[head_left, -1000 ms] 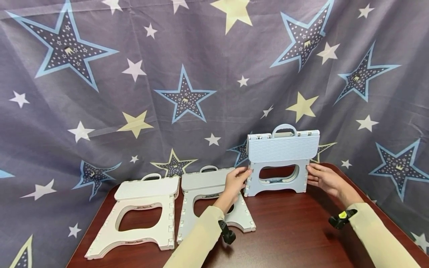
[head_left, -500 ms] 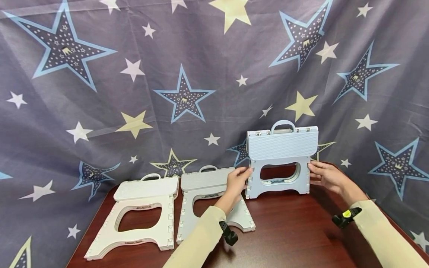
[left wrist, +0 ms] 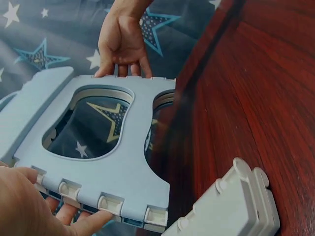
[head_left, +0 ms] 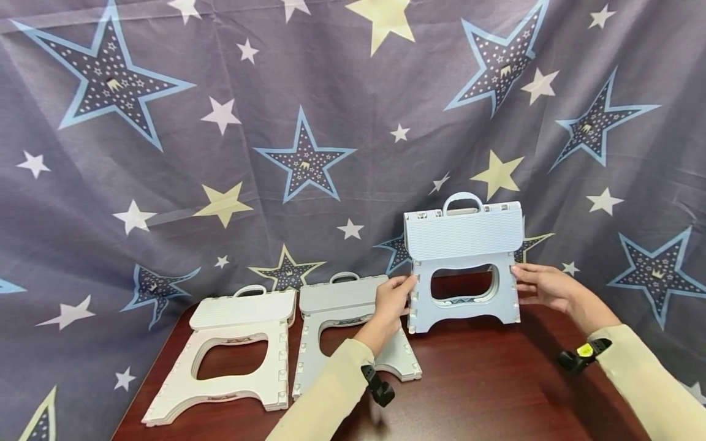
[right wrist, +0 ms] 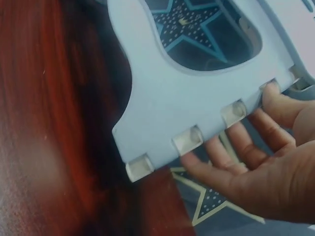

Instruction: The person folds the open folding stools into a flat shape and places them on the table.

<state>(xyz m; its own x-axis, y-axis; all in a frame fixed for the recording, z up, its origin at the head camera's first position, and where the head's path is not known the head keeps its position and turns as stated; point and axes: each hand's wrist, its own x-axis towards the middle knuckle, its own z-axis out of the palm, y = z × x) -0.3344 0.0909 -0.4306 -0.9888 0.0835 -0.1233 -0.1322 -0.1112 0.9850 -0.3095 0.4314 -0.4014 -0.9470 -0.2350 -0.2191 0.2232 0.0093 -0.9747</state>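
A light blue folding stool (head_left: 464, 234), folded flat, stands upright at the back right, its carry handle on top and its oval opening facing me. My left hand (head_left: 390, 301) grips its left side edge, thumb on the front face. On the opposite edge, my right hand (head_left: 547, 288) pinches the stool the same way. The left wrist view has the left fingers (left wrist: 91, 223) curled behind the hinged edge, with the right hand (left wrist: 123, 46) across from them. Close up in the right wrist view, the right thumb (right wrist: 280, 105) presses the stool's edge beside the pale hinge tabs.
Two more folded stools lie flat on the dark red table (head_left: 463, 380): a white stool (head_left: 239, 312) at the left and a pale grey stool (head_left: 339, 299) beside it, partly behind my left forearm. A star-patterned curtain (head_left: 342, 79) hangs right behind the table.
The blue stool has risen a little, its top edge now higher and its lower part shifted right. My right hand has moved slightly right with it. The other two stools have stayed put.
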